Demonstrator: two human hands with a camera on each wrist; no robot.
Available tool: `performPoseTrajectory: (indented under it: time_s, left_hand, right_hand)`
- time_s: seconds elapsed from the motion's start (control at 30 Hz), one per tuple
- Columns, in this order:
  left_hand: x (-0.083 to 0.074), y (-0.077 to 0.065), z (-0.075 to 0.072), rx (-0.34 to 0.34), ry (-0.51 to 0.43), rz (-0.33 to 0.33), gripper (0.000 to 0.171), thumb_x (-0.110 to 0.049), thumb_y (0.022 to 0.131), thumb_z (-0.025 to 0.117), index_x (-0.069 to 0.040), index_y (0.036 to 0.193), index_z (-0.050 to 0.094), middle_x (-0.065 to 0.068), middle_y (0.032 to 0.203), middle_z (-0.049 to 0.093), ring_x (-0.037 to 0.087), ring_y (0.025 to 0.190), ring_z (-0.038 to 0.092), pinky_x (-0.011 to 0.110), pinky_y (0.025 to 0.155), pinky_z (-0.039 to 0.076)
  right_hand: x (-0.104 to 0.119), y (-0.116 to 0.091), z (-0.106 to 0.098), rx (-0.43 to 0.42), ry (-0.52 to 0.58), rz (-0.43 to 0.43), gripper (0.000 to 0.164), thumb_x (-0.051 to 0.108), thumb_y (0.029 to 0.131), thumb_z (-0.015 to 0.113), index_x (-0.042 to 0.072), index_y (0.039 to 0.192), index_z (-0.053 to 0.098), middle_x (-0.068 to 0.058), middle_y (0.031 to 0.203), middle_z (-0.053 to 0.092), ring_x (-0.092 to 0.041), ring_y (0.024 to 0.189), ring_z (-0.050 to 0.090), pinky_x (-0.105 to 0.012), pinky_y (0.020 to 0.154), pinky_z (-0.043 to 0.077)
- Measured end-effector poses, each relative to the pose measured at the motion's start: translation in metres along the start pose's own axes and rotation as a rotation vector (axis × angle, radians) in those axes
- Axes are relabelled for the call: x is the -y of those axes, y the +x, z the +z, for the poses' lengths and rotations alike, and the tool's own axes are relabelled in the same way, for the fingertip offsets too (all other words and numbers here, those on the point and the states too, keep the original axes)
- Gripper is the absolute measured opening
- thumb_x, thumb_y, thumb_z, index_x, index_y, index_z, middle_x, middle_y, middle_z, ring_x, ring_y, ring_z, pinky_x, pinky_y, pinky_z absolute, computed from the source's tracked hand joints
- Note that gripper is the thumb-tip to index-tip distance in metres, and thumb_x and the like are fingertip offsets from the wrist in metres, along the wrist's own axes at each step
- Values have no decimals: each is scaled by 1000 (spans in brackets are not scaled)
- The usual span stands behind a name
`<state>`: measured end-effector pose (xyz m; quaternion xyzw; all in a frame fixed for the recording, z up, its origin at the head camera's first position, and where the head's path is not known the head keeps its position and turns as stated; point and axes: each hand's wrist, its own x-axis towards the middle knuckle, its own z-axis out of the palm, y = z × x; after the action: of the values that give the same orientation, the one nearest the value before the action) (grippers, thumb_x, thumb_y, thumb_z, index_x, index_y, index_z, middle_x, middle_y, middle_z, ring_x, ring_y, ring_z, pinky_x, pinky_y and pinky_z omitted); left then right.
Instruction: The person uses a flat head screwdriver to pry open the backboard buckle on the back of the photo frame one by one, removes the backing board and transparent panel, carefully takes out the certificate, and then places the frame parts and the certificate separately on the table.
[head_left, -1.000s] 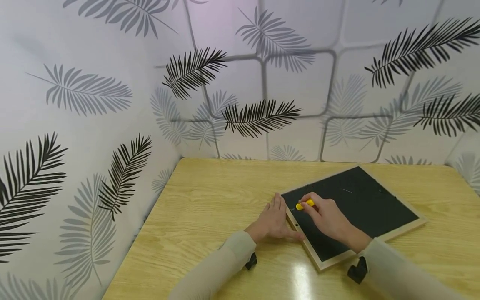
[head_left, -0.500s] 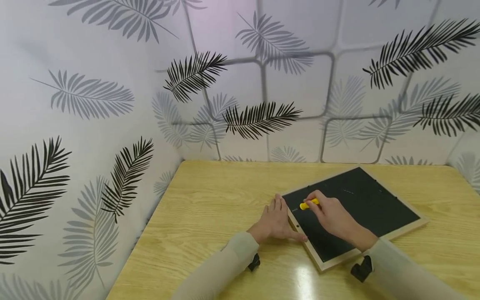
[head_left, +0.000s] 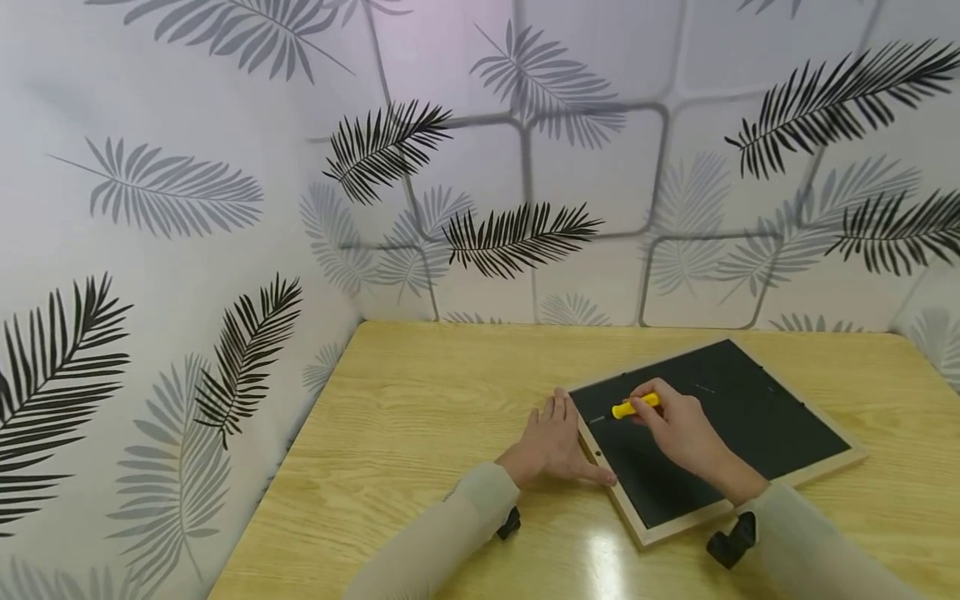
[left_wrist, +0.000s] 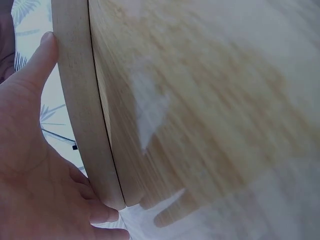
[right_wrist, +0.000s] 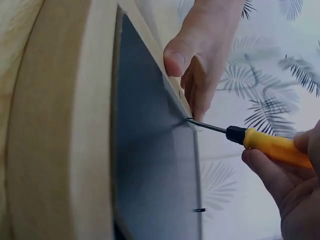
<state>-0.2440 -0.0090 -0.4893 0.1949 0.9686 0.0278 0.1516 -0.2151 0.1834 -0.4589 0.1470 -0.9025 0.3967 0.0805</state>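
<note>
A picture frame with a pale wooden rim point(head_left: 693, 523) and a black back panel point(head_left: 738, 408) lies tilted on the table. My right hand point(head_left: 678, 433) pinches the yellow handle of a screwdriver point(right_wrist: 272, 146) between thumb and fingers. In the right wrist view its metal tip meets a small dark tab point(right_wrist: 189, 119) at the panel's edge, near my left hand. My left hand point(head_left: 553, 446) rests against the frame's left side, thumb on the rim and fingers extended toward the upper left corner. The left wrist view shows the rim's outer side beside that palm.
More small black tabs point(right_wrist: 199, 210) line the panel's edges. The wooden table point(head_left: 420, 392) extends left of the frame and meets a wall point(head_left: 480, 283) with a leaf pattern behind. A black wrist camera point(head_left: 731, 542) hangs below the right sleeve.
My right hand and the screwdriver have moved a little to the right. The frame has shifted slightly right too, while the left hand stays on its side.
</note>
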Motion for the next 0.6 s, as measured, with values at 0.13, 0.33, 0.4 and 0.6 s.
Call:
performPoseTrajectory:
  time_s: [0.13,0.33,0.4,0.6]
  left_hand:
    - [2,1,1,-3,-5,8,137,-88,58,54,-5,152,2,12,158,-3,24,143,7,43,113,14]
    - [5,7,4,-8,-17,23,135,-88,59,54,-6,152,1,12,158,-4,24,143,5,44,113,13]
    - [8,9,4,-5,-22,37,134,-87,60,54,-6,152,-1,12,158,-6,24,143,4,45,113,13]
    - [15,9,4,-19,-62,81,128,-80,68,58,-6,151,-5,12,157,-10,28,143,4,46,112,14]
  right_hand:
    - [12,1,-6,-18,-126,-128,13,12,94,60,4,103,57,-10,87,66,-11,66,59,-25,55,49]
    - [9,2,-32,-21,-86,-52,17,15,98,54,2,108,55,-16,96,65,-22,76,66,-30,60,53]
    - [0,0,-38,19,-14,16,21,17,99,51,0,111,53,-19,103,63,-26,86,67,-33,68,55]
    - [-28,-12,-45,113,239,151,30,19,101,48,-7,115,46,-25,108,55,-30,92,66,-35,75,54]
